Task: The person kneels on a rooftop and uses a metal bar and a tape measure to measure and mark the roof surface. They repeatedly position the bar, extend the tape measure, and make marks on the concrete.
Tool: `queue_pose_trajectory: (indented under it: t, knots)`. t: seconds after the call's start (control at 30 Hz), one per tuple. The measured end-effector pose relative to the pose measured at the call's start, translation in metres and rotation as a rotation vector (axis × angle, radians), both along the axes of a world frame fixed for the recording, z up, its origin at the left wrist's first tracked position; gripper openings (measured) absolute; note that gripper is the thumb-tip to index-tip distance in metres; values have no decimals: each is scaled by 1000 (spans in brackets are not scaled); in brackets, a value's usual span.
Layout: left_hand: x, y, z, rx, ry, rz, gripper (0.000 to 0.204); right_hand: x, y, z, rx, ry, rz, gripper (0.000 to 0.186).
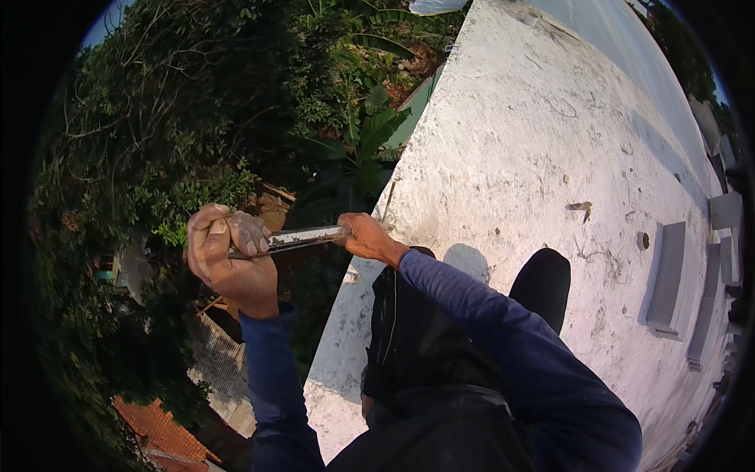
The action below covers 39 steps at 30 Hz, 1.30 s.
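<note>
A narrow metal bar (308, 235), pale on top with dark stains, lies across between my two hands. My left hand (240, 263) is closed around its left end, the fingers curled over and the wrist bent up. At the other end my right hand (368, 237) grips it in a fist. The bar is held out past the edge of the white roof slab (503, 157), above the greenery below. How far it runs inside each fist is hidden.
Left of the slab's edge is a drop to trees (197, 102), a corrugated roof (228, 366) and an orange tiled roof (161, 429). A thin rod (387, 200) stands at the edge near my right hand. Debris (580, 208) and grey blocks (668, 279) sit to the right.
</note>
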<state>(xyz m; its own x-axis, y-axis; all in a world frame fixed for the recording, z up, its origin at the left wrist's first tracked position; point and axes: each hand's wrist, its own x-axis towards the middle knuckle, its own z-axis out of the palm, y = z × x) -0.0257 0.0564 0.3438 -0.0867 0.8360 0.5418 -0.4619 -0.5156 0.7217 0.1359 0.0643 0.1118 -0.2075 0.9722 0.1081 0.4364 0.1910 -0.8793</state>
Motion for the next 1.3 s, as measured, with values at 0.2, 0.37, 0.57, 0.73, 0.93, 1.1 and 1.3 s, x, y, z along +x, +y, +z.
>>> queue_pose_trajectory:
  t: [0.2, 0.37, 0.57, 0.73, 0.93, 1.1, 1.3]
  knots:
    - [-9, 20, 7, -147, 272, 149, 54, 18, 23, 20, -215, 42, 78, 40]
    - [-35, 2, -39, -366, 380, 346, 49, 90, 22, 61, -240, -260, -179, 38]
    - [-16, -59, -128, -811, 345, 134, 34, 192, 22, 125, 91, -789, -171, 31]
    - [32, -29, -137, -408, 845, 416, 33, 238, 37, 184, 363, -1253, 20, 9]
    - [113, 67, -121, -266, 1294, -250, 61, 224, 71, 244, 688, -1495, 258, 6]
    - [148, 93, -152, -352, 950, -300, 55, 201, 89, 274, 1144, -1405, 208, 9]
    - [154, 112, -161, -369, 844, -241, 64, 224, 117, 323, 743, -798, -195, 8]
